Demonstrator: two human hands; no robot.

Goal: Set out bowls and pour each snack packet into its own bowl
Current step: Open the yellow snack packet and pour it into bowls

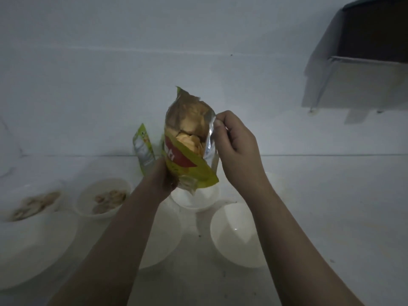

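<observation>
A yellow and red chip packet is held upright above the counter, its top torn open with pale chips showing inside. My left hand grips the packet's lower part. My right hand pinches the silver edge of the torn opening. Directly under the packet sits an empty white bowl. Another empty white bowl stands to the right of it, nearer me. A third white bowl is partly hidden by my left forearm.
Two white bowls with snacks inside sit at the left. A large empty white bowl stands at the front left. A second green packet is behind my left hand. A dark box on a shelf hangs on the wall at the upper right.
</observation>
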